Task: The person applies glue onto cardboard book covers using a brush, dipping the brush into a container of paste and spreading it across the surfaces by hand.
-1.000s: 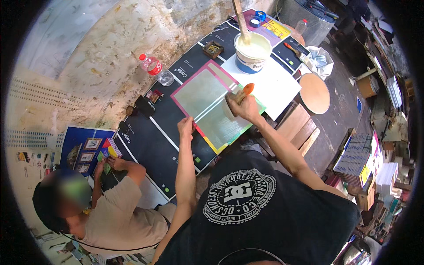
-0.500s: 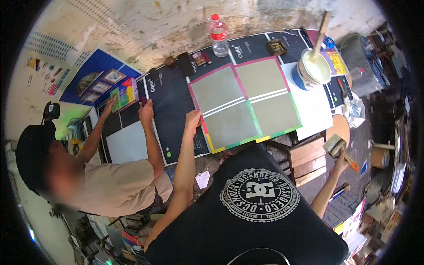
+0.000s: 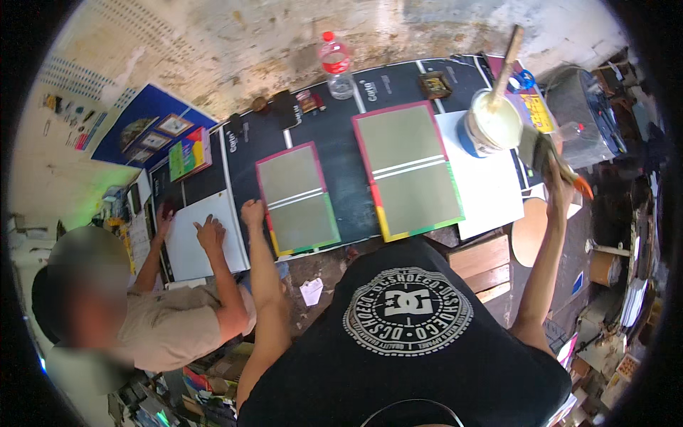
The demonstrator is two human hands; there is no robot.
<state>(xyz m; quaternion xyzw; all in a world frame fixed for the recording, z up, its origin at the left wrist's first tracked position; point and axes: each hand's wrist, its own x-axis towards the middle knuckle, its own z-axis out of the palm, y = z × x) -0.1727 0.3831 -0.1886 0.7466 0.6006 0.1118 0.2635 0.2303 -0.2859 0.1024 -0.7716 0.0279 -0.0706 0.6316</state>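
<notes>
Brush (image 3: 541, 155) beside a bucket (image 3: 472, 139)

In the head view, I see the right hand (image 3: 558, 188) wrapped round the brush handle, fingers pressed together, bristles overlapping the bucket's rim; I can't tell whether they touch. The left hand (image 3: 252, 213) has its fingers curled in at the left edge of a smaller sheet (image 3: 292, 174); I can't tell whether they pinch it. A larger sheet (image 3: 402, 139) lies apart to its right, on the black table (image 3: 346, 185). Both have coloured borders and two white stripes.

For writing, I get small white print on the table, a red label on the bottle (image 3: 338, 67), and a blue band on the bucket whose print I can't make out. The black shirt (image 3: 327, 370) carries large white letters ringed by smaller ones. To the left, another person's hands (image 3: 210, 231) are over a pale board (image 3: 188, 257).
</notes>
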